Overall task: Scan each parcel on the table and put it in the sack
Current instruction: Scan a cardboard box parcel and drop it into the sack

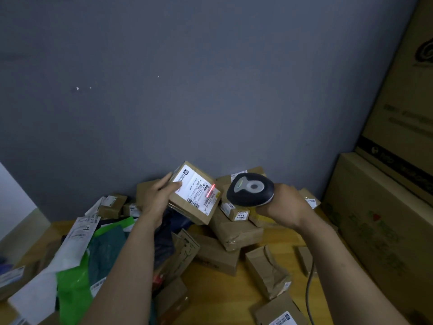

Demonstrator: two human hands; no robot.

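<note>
Your left hand (pixel 157 195) grips a small cardboard parcel (pixel 195 193) lifted above the table, fingers wrapped around its left edge and the thumb pressed on the white shipping label (pixel 194 187) that faces you; the parcel is tilted, its lower corner hanging over the pile below; your right hand (pixel 284 207) is clenched around the handle of a dark handheld scanner (pixel 250 193), held just to the right of the parcel with its head turned toward the label; a short red laser line (pixel 210 190) falls across the label's right part, near a barcode; a cable (pixel 309 289) trails down beside your right forearm; beneath both hands the wooden table (pixel 236 292) carries a heap of brown cardboard parcels (pixel 236 231) stacked against the grey wall (pixel 187 90); to the left lie green and white plastic mailer bags (pixel 77 273); large cardboard cartons (pixel 384 219) stand at the right edge; whether any of the bags at the left is the sack, you cannot tell
</note>
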